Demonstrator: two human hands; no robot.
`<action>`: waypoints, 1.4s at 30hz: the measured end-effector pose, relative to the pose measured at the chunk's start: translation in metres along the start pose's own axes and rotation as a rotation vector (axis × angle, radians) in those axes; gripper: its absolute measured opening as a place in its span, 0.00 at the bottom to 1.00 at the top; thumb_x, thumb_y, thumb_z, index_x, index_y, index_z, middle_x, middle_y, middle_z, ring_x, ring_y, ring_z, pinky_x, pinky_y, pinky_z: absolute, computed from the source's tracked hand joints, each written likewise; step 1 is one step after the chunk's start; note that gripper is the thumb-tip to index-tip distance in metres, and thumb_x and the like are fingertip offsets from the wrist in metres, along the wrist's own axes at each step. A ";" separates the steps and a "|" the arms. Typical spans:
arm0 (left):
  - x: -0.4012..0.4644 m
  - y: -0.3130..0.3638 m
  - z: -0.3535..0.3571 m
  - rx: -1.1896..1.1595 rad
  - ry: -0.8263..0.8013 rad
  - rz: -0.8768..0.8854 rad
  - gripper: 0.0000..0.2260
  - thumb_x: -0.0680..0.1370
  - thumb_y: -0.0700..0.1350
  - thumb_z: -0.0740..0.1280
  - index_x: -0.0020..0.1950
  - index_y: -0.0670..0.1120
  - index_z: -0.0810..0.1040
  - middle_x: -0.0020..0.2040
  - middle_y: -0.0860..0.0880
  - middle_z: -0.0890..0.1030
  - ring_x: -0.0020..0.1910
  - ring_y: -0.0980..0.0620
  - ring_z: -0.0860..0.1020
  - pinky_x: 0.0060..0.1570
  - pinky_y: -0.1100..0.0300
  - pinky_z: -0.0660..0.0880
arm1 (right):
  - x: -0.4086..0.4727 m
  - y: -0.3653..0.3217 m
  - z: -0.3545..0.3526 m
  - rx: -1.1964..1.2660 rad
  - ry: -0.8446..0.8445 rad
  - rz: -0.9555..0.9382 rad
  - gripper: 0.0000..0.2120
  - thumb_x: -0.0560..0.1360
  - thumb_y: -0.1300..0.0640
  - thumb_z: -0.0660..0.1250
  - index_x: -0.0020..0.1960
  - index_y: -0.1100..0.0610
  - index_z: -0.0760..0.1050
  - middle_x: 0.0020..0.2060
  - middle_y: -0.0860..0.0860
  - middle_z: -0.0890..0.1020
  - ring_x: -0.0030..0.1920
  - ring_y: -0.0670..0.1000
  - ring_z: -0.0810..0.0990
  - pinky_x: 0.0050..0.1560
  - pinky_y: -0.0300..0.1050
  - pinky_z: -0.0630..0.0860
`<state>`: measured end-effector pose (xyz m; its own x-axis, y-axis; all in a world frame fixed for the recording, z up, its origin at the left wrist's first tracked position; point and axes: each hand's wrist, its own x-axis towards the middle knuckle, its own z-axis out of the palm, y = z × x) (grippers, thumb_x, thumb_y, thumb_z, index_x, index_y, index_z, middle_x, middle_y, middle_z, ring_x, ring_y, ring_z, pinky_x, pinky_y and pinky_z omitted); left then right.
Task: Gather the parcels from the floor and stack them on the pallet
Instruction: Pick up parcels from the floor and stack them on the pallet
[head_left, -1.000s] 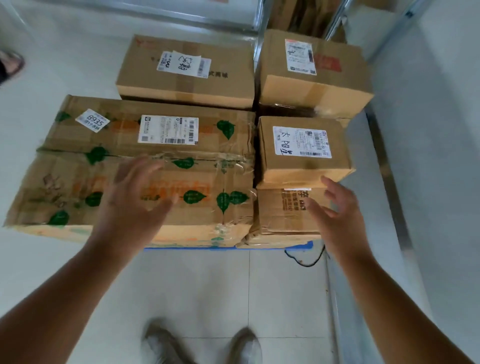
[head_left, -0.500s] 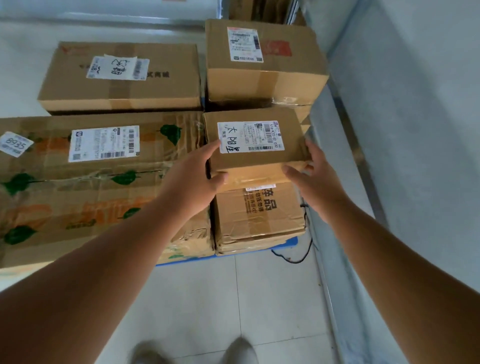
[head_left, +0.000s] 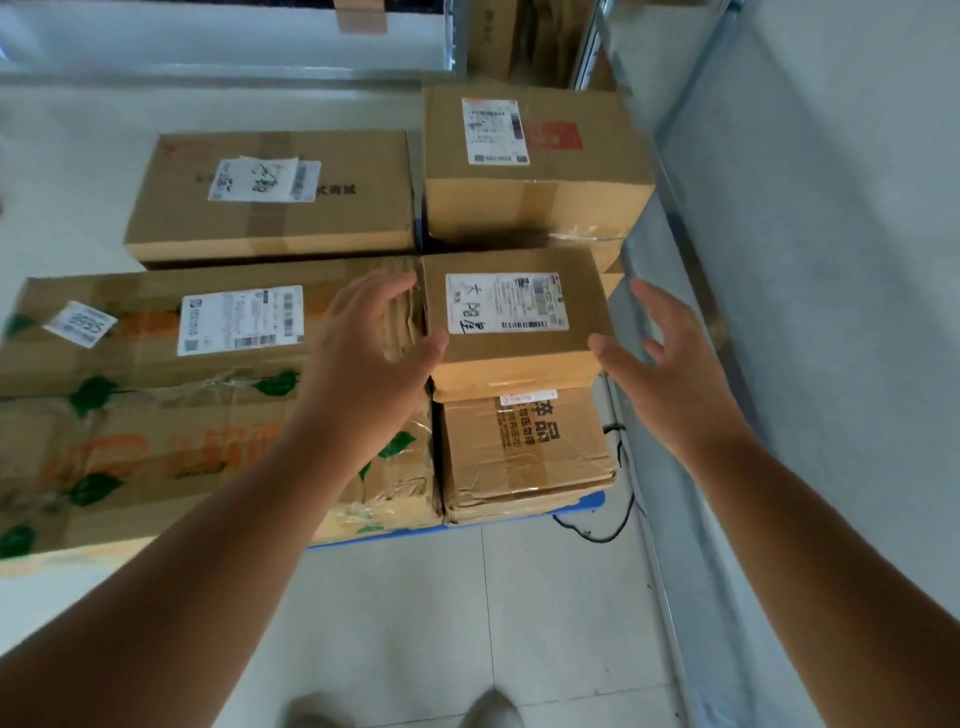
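A small brown parcel (head_left: 514, 343) with a white shipping label lies on top of another taped carton (head_left: 524, 457), which stands on the blue pallet (head_left: 589, 503). My left hand (head_left: 374, 353) is at the parcel's left side with spread fingers, and its thumb touches the front left corner. On the other side my right hand (head_left: 660, 374) is open, its thumb at the front right corner and its fingers clear of the box. Neither hand grips the parcel.
Large leaf-printed cartons (head_left: 156, 415) fill the pallet's left. Two more labelled cartons stand behind, one at the back left (head_left: 270, 208) and a taller one at the back right (head_left: 524, 208). A grey wall (head_left: 831, 260) runs close on the right. A black cable (head_left: 618, 525) lies by the pallet corner. My shoes (head_left: 488, 706) stand on tiled floor.
Both hands came in from the front to the small labelled parcel and held its sides. Now their fingers have spread and loosened from it.
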<state>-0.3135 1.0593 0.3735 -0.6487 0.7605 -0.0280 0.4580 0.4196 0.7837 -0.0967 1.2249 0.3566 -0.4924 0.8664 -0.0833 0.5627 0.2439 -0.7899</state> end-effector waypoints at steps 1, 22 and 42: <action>-0.007 0.007 -0.012 -0.045 0.019 -0.004 0.25 0.81 0.52 0.71 0.77 0.55 0.72 0.72 0.59 0.71 0.71 0.51 0.74 0.72 0.47 0.72 | -0.005 -0.013 -0.007 0.014 -0.015 -0.013 0.40 0.71 0.32 0.68 0.79 0.40 0.61 0.78 0.40 0.65 0.78 0.46 0.64 0.77 0.62 0.66; -0.291 0.140 -0.439 -0.352 0.690 0.064 0.28 0.75 0.64 0.70 0.75 0.68 0.72 0.75 0.63 0.75 0.74 0.61 0.73 0.68 0.53 0.74 | -0.198 -0.449 -0.047 0.383 -0.634 -0.588 0.43 0.63 0.21 0.69 0.74 0.31 0.64 0.73 0.30 0.70 0.74 0.35 0.70 0.73 0.43 0.67; -0.502 0.000 -0.685 -0.370 1.248 -0.063 0.31 0.73 0.60 0.73 0.76 0.61 0.74 0.75 0.58 0.76 0.76 0.57 0.72 0.73 0.46 0.73 | -0.386 -0.737 0.245 0.500 -1.227 -0.935 0.45 0.65 0.27 0.75 0.77 0.44 0.67 0.74 0.37 0.74 0.76 0.42 0.70 0.74 0.47 0.70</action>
<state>-0.4045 0.3378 0.8126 -0.8783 -0.3096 0.3643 0.3421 0.1253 0.9313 -0.4844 0.6039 0.8223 -0.8639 -0.4057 0.2984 -0.3614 0.0868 -0.9283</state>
